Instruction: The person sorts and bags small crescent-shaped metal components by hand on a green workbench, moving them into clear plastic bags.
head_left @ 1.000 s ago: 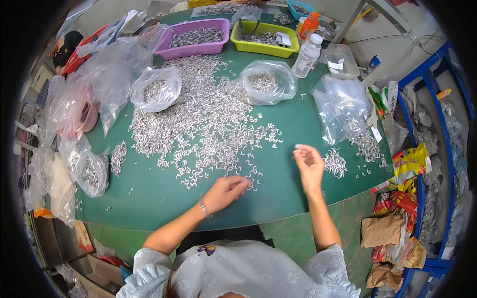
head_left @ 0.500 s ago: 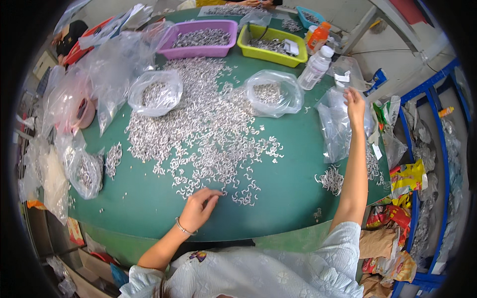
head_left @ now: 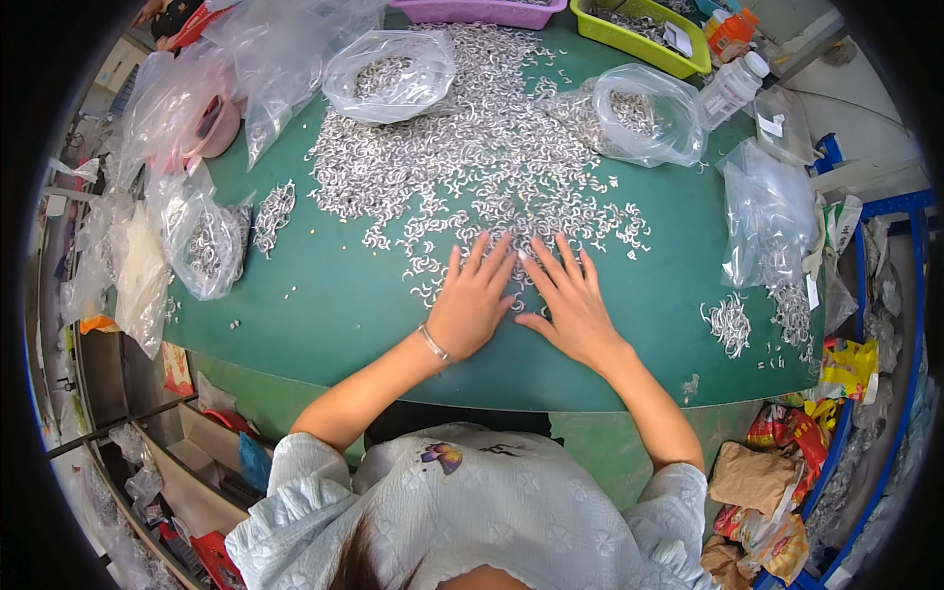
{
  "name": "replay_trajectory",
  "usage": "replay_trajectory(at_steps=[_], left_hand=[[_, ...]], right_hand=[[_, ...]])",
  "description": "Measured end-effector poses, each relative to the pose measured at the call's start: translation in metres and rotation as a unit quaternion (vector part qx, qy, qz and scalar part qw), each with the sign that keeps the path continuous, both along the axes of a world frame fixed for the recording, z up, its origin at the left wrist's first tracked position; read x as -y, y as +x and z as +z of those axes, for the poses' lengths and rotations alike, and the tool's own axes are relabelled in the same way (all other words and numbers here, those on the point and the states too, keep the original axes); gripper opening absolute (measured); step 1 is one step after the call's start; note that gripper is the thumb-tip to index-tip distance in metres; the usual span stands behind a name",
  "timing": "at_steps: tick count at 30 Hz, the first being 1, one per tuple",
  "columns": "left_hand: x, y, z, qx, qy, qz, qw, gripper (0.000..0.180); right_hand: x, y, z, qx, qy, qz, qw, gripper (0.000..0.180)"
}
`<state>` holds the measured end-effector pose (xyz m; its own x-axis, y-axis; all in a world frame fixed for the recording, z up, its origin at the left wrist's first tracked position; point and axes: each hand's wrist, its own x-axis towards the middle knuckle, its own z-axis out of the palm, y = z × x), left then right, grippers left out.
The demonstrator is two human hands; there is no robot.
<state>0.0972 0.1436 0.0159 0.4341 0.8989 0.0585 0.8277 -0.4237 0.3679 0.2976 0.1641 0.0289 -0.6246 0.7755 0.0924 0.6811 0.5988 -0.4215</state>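
Fingers (head_left: 476, 260) of left hand (head_left: 467, 313) and right hand (head_left: 582, 323): spread, palms down, nothing visibly pinched. Tips at near edge of silvery, crescent-shaped, metal-looking pieces (head_left: 369, 167) on smooth green tabletop (head_left: 295, 334). Judgement: light, flat, even pressure should limit scatter. Pieces slim, curved; densely heaped farther off, sparser nearby.

I'm looking now: the white-capped bottle (head_left: 739, 81) carries a label (head_left: 726, 96), but I can make out no lettering.
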Motion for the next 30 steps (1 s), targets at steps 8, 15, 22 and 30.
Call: replay_trajectory(at_steps=[8, 15, 22, 30], left_hand=[[-0.035, 0.005, 0.01, 0.064, 0.053, 0.037, 0.996, 0.048], [-0.028, -0.005, -0.003, 0.035, 0.024, -0.011, 0.999, 0.05], [0.02, -0.039, 0.009, 0.12, -0.032, -0.002, 0.992, 0.045], [0.013, -0.019, 0.007, 0.048, 0.033, -0.031, 0.998, 0.051]], right_hand=[[-0.042, 0.009, 0.006, -0.072, 0.026, -0.048, 0.996, 0.063], [-0.031, 0.012, 0.006, 0.03, -0.021, 0.022, 0.999, 0.062], [0.002, 0.049, 0.011, 0.057, 0.011, -0.093, 0.994, 0.063], [0.024, 0.0, 0.003, 0.07, -0.001, 0.011, 0.997, 0.06]])
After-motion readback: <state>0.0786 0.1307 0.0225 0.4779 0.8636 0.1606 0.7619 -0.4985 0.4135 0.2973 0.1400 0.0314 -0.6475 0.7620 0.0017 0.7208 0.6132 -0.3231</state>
